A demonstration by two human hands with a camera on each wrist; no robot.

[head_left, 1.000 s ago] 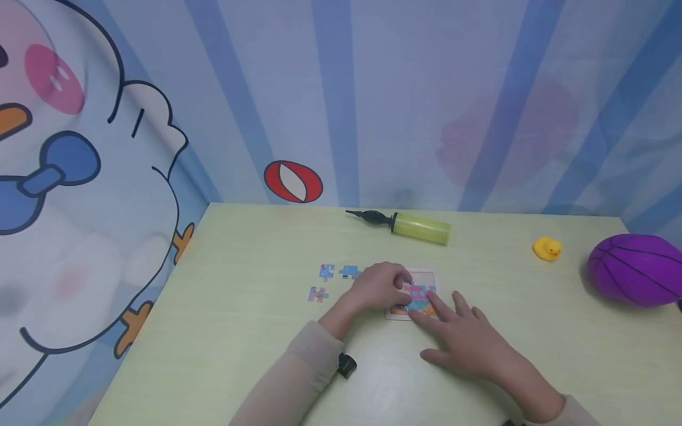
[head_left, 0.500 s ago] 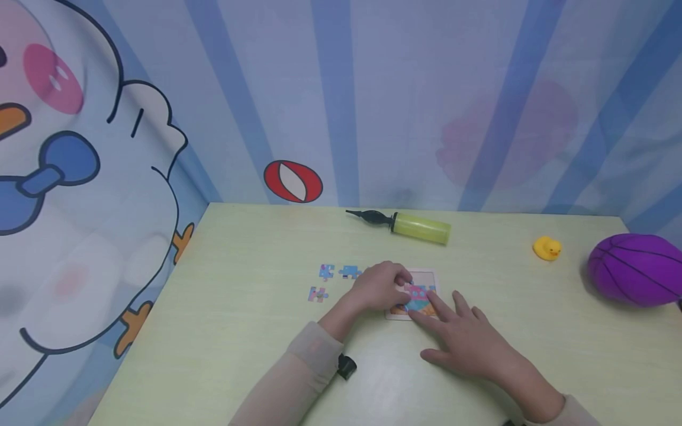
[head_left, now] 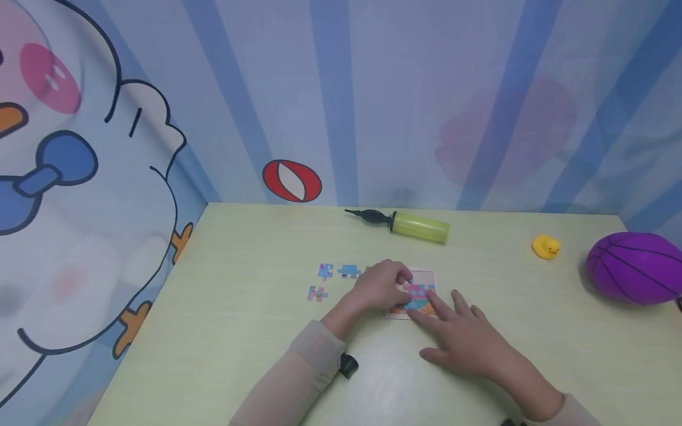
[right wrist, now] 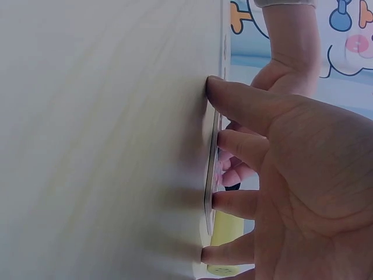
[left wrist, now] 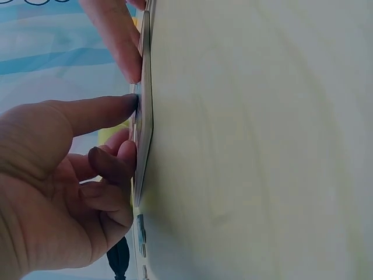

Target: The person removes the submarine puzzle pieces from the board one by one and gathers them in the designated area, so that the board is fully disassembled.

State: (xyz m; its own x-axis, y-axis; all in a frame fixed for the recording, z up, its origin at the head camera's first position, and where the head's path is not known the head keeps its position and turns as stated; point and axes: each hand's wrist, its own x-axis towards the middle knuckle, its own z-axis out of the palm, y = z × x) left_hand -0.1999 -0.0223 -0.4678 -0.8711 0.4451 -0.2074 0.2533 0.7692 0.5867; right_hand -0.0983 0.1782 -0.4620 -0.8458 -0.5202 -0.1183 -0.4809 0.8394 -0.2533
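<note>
A small framed jigsaw (head_left: 422, 305) lies flat, its lower part filled with pink, blue and orange pieces and its upper part bare. From the left, the left hand (head_left: 377, 287) reaches over its left side, fingers curled, thumb and fingertips at a piece that they largely hide. In the left wrist view, the thumb of the left hand (left wrist: 64, 181) touches the jigsaw (left wrist: 143, 125). The right hand (head_left: 465, 338) is spread, two fingertips resting on the jigsaw's right and lower part, thumb on the table in the right wrist view. Loose pieces (head_left: 349, 271) lie left of the left hand.
On the pale table (head_left: 256, 307), a yellow pump (head_left: 421, 227) with a black nozzle lies behind the jigsaw. A yellow toy duck (head_left: 546, 247) and a purple ball (head_left: 635, 268) stand at the right. A patterned cloth hangs behind.
The head view has shifted very slightly. Neither hand has visibly moved on the jigsaw.
</note>
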